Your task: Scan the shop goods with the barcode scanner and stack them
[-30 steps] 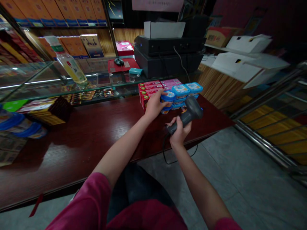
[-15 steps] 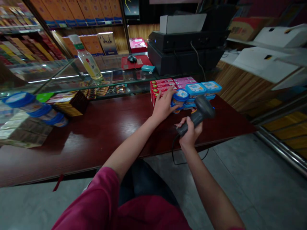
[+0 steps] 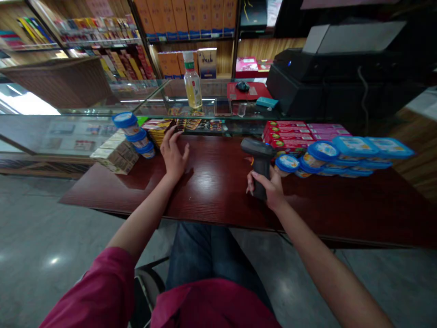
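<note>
My right hand (image 3: 271, 187) is closed round the handle of a dark grey barcode scanner (image 3: 258, 166), its head tilted up and to the left above the counter. My left hand (image 3: 174, 155) holds nothing; its fingers are apart, close to a stack of yellow-edged packets (image 3: 157, 132). Left of those packets, round blue-lidded tubs (image 3: 135, 135) are stacked beside a block of pale cartons (image 3: 118, 152). To the right of the scanner are more round tubs (image 3: 321, 154), rectangular blue-lidded tubs (image 3: 357, 146), and red boxes (image 3: 286, 134) next to pink boxes (image 3: 326, 130).
The dark red wooden counter (image 3: 208, 200) runs in front of me. Behind it stands a glass display case (image 3: 150, 102) with a drink bottle (image 3: 193, 84) and a mouse (image 3: 242, 86) on top. Black machines (image 3: 307, 91) rise at the back right.
My left hand has left the round tub at the right and come over to the yellow-edged packets. The view has turned left. My right hand still holds the scanner, now turned leftward.
</note>
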### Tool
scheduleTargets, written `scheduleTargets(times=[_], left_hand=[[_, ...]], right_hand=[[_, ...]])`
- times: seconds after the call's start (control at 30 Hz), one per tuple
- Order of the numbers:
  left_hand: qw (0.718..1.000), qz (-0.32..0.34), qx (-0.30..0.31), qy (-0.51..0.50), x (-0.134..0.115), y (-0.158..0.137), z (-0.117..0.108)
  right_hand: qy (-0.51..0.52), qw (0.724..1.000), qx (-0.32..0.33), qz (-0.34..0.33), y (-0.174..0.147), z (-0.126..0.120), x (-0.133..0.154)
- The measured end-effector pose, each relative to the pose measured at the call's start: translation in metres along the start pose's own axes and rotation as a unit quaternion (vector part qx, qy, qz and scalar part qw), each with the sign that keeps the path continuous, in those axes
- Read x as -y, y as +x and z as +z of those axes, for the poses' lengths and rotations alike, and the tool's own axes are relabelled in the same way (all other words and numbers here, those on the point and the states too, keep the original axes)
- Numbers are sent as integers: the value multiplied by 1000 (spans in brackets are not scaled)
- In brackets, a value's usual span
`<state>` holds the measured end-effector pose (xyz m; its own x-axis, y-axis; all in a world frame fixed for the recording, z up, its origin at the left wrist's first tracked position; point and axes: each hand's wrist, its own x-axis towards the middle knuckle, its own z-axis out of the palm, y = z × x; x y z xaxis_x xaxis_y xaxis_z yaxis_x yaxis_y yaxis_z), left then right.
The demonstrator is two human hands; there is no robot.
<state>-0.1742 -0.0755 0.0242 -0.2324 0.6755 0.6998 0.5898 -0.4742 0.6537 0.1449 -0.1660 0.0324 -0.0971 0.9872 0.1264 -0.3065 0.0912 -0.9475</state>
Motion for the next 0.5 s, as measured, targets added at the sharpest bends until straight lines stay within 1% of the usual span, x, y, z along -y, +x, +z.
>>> scheduleTargets(times=[0.07,0.1,0.17,0.27,0.3,0.37,0.43,0.5], left_hand=[[998,-11,-61,-9,8,14,-30],[996,-14,-83,-14,11,21,-45],[993,-12,-116,-14,16,37,-72],[986,13,-161,28,25,60,-103],[985,19,-166,43,30,67,-111],[989,14,-144,35,39,80,-123],[995,-15,-101,-16,50,89,-129],[995,-45,-70,-63,61,95,-132]], right_hand=[[16,999,37,32,12,18,-7],[25,997,52,47,19,27,-11],[45,993,76,72,31,45,-20],[67,987,105,100,46,71,-36],[72,986,111,105,50,80,-41],[76,984,119,112,54,93,-49],[72,983,121,118,55,102,-54],[65,983,120,126,54,104,-57]])
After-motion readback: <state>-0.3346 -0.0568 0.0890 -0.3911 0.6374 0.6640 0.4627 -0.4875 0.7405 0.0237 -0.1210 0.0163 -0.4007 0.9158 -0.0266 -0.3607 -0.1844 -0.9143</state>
